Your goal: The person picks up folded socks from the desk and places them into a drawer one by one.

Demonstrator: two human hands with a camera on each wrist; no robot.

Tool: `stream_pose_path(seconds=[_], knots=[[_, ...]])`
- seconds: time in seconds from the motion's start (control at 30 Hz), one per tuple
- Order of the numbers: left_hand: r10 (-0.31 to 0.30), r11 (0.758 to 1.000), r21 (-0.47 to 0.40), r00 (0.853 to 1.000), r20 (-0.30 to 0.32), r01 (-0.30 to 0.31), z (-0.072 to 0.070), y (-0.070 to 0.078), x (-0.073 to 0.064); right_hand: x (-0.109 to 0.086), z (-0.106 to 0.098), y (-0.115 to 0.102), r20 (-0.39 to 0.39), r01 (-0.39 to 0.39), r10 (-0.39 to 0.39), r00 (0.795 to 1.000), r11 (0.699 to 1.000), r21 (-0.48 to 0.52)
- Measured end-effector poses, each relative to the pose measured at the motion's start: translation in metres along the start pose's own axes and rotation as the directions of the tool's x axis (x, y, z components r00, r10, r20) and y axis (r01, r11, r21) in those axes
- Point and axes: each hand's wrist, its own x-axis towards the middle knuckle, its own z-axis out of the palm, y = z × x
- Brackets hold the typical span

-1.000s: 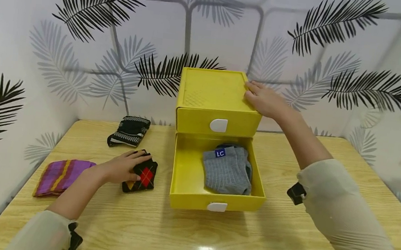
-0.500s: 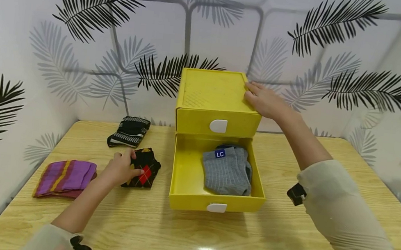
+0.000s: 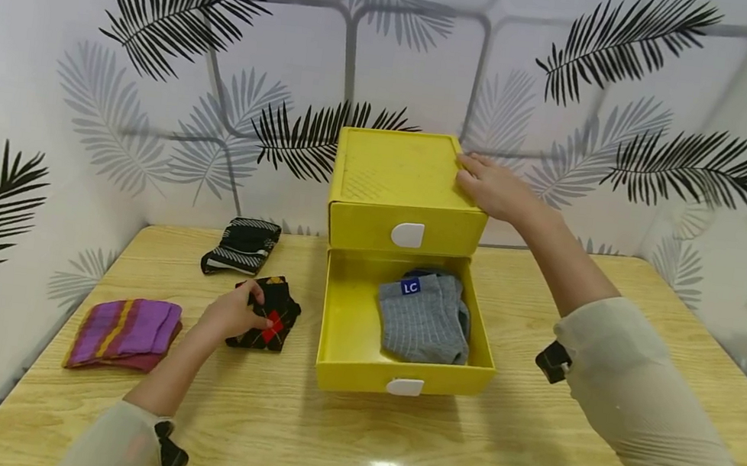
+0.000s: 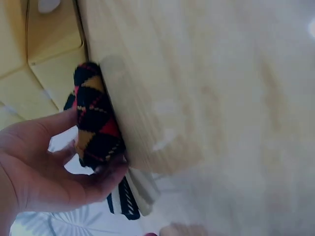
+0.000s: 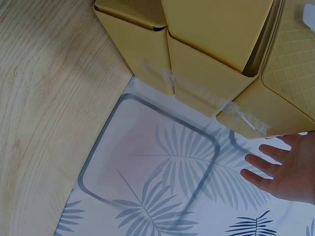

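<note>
Folded argyle socks (image 3: 275, 322), black with red and yellow diamonds, lie left of the yellow drawer box (image 3: 408, 172). My left hand (image 3: 230, 314) pinches their left side; in the left wrist view thumb and fingers hold the folded socks (image 4: 96, 115) from opposite sides. At the box's upper right edge rests my right hand (image 3: 496, 188), fingers fairly straight. Its palm side and several fingers show in the right wrist view, against the box side (image 5: 236, 118). The pulled-out lower drawer (image 3: 346, 314) contains grey ribbed socks (image 3: 424, 323) with a blue LC label, over something darker.
Black-and-white folded socks (image 3: 244, 245) lie behind the argyle pair. Purple and yellow striped socks (image 3: 123, 331) are at the table's left. A patterned wall covering (image 3: 285, 38) stands right behind the wooden table (image 3: 294, 439). The upper drawer (image 3: 363, 228) is closed.
My left hand has gone from lying flat over the argyle socks to pinching their left side, and the socks have turned slightly. The right hand stays on the box.
</note>
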Motion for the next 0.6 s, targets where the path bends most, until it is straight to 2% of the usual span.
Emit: stream_pose_path(seconds=[0.1, 0.23, 0.37, 0.47, 0.6], knots=[[0.058, 0.985, -0.163, 0.997, 0.044, -0.05, -0.003, -0.007, 0.004, 0.0, 0.0, 0.0, -0.005, 0.004, -0.004, 1.0, 1.0, -0.005], [0.104, 0.935, -0.349, 0.987, 0.123, -0.055, -0.006, -0.016, 0.007, 0.0, 0.0, 0.0, -0.011, 0.007, -0.007, 1.0, 1.0, -0.008], [0.111, 0.917, -0.396, 0.983, 0.147, -0.045, -0.01, -0.02, 0.005, 0.001, 0.001, 0.0, -0.011, 0.004, -0.004, 1.0, 1.0, -0.007], [0.081, 0.907, -0.42, 0.986, 0.146, -0.012, -0.012, -0.019, 0.003, 0.002, 0.001, 0.001, -0.009, 0.001, -0.001, 1.0, 1.0, -0.01], [0.029, 0.865, -0.499, 0.985, 0.169, 0.06, -0.012, -0.02, 0.004, 0.002, 0.001, 0.001, -0.005, 0.002, -0.002, 1.0, 1.0, -0.009]])
